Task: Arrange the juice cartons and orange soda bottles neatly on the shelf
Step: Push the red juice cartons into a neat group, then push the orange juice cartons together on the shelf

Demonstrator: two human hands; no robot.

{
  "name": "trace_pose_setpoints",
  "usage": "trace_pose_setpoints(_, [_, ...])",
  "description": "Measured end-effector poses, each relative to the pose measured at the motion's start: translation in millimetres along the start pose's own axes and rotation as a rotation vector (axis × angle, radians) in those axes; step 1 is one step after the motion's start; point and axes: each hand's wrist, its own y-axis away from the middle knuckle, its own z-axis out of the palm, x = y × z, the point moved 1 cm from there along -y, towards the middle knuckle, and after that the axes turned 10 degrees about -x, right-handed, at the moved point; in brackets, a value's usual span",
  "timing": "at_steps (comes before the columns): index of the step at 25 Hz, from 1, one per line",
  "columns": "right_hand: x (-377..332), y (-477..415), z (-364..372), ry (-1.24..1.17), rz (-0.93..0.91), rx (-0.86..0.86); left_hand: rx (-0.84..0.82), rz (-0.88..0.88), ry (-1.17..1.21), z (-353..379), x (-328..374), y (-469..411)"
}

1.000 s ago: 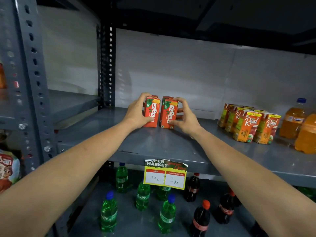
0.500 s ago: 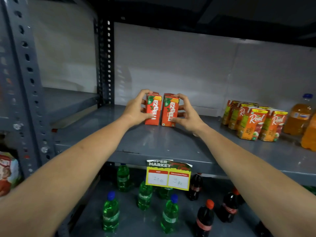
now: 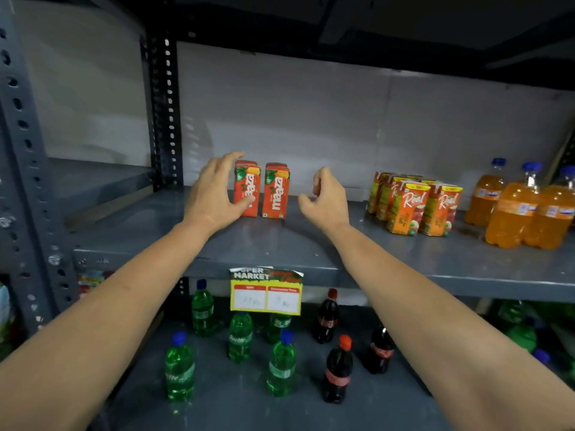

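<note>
Red Maaza cartons (image 3: 262, 190) upright – left hand (image 3: 214, 194) touching, right hand (image 3: 326, 200) apart.

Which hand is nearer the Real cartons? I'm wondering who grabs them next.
Right. The right hand hovers apart, left of the Real cartons; the left hand is farther left, touching a Maaza carton.

1. A shop aisle — grey slotted-steel shelf (image 3: 280, 244) racking against a plain pale wall.
2. A yellow price tag (image 3: 266, 290) printed "SUPER MARKET", with two price boxes, hangs from the shelf edge.
3. Stock stands grouped by brand: red Maaza cartons (image 3: 263, 189), orange Real cartons (image 3: 417, 203), orange soda bottles (image 3: 516, 209).
4. Below — green soda bottles (image 3: 239, 337) and dark cola bottles (image 3: 337, 368) on the lower shelf.
</note>
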Motion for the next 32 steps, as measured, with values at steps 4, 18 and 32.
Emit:
trace_pose_setpoints(4, [6.5, 34.8, -32.0, 0.117, 0.111, -0.016, 0.009, 0.082, -0.07, 16.5, 42.0, 24.6])
trace_pose_setpoints(18, [168.7, 56.6, -210.0, 0.471, -0.002, 0.039, -0.193, -0.067, 0.221, 177.5, 230.8, -23.1])
trace_pose_setpoints(32, [194.4, 46.5, -209.6, -0.144, 0.179, -0.195, -0.23, -0.059, 0.339, 208.7, 238.8, -52.4])
